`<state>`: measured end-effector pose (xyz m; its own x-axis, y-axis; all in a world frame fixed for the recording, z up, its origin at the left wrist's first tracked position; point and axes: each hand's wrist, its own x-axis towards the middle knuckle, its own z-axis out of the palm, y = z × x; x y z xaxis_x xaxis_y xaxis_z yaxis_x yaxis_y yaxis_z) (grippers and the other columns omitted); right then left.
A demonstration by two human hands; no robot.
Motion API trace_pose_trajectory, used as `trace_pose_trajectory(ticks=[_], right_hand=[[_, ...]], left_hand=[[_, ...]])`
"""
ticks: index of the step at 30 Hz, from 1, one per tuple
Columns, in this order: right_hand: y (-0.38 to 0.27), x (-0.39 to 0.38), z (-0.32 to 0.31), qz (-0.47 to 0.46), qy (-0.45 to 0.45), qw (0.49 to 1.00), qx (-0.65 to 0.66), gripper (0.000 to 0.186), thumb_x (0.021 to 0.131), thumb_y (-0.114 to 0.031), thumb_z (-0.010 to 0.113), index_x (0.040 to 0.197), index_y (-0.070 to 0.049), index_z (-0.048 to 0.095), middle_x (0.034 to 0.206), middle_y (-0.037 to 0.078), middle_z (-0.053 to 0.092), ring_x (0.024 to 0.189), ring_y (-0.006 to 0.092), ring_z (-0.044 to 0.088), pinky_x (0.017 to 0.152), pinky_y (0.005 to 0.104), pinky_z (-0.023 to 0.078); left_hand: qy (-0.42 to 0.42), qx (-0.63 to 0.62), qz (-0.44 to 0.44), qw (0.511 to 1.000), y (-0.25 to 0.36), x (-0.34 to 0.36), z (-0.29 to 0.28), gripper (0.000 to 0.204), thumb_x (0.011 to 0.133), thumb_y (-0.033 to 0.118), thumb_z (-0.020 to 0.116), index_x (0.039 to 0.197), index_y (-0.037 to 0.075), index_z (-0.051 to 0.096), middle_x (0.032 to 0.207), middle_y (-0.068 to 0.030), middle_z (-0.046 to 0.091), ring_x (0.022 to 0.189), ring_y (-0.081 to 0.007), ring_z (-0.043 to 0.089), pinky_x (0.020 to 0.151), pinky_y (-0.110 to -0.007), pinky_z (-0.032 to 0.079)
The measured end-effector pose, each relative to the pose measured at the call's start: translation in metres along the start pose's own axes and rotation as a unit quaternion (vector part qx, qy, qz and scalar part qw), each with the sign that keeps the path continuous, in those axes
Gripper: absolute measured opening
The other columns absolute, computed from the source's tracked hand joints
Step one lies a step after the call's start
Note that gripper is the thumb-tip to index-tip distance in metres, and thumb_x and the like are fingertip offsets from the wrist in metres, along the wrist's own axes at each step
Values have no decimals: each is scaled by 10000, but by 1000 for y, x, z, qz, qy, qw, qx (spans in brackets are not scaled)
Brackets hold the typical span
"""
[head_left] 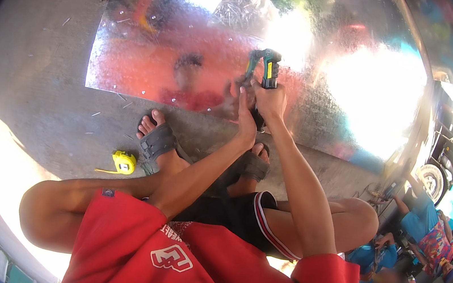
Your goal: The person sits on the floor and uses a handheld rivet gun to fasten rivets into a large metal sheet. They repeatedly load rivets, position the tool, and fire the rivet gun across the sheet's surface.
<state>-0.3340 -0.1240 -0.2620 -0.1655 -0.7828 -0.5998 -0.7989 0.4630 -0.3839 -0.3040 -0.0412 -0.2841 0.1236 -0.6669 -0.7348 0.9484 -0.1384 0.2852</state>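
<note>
My right hand [271,100] grips a dark green and black handheld power tool [271,70] with a yellow label. The tool is over the near part of a large shiny metal sheet [148,82], and its exact contact with the sheet is hidden. My left hand [246,122] is against the tool's left side, close to the right hand. One of its digits points forward, while its other fingers are mostly hidden. Small fasteners dot the sheet along its edges, and its surface mirrors the tool and my red shirt.
A yellow tape measure [124,163] lies on the concrete floor [37,59] left of my sandalled feet. Thin metal bits are scattered near the sheet. Two people in blue tops [422,221] are at the right, near a wheel [431,182]. Bright glare covers parts of the sheet.
</note>
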Motion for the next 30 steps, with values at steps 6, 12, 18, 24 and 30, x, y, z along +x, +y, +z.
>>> trace_pose_trajectory(ticks=[6, 12, 18, 24, 30], right_hand=[[-14, 6, -38, 32, -127, 990, 48, 446, 781, -407, 748, 908, 13, 668, 805, 122, 667, 601, 247, 641, 580, 348, 520], [-7, 9, -9, 64, -130, 984, 103, 449, 746, -410, 781, 715, 27, 683, 670, 108, 658, 620, 204, 657, 594, 376, 492], [-4, -1, 12, -28, 34, 999, 30, 404, 731, -369, 784, 678, 16, 674, 671, 163, 680, 639, 273, 673, 619, 405, 504], [-27, -1, -31, 10, -141, 982, 127, 335, 777, -308, 765, 808, 10, 668, 713, 110, 658, 623, 179, 653, 573, 329, 502], [-22, -2, -21, 42, -169, 978, 117, 335, 789, -268, 743, 831, 55, 662, 709, 94, 635, 647, 178, 653, 592, 328, 512]], left_hand=[[49, 91, -217, 971, 15, 3, -8, 805, 952, 704, 345, 1453, 76, 400, 1383, -103, 508, 1248, -204, 514, 1034, -347, 405], [39, -55, -20, 998, 10, -3, 13, 791, 957, 691, 350, 1453, 77, 404, 1393, -121, 495, 1221, -225, 544, 1031, -349, 418], [47, -48, -78, 995, 8, -1, 7, 839, 953, 716, 298, 1425, 37, 438, 1344, -115, 543, 1247, -224, 527, 1030, -354, 408], [69, 112, -141, 981, 9, 5, -8, 964, 821, 886, 247, 1121, 48, 618, 994, -38, 643, 904, -143, 619, 659, -264, 472], [61, 57, -91, 992, 12, 2, 1, 970, 829, 881, 253, 1144, 33, 605, 998, -31, 638, 898, -139, 621, 666, -259, 484]])
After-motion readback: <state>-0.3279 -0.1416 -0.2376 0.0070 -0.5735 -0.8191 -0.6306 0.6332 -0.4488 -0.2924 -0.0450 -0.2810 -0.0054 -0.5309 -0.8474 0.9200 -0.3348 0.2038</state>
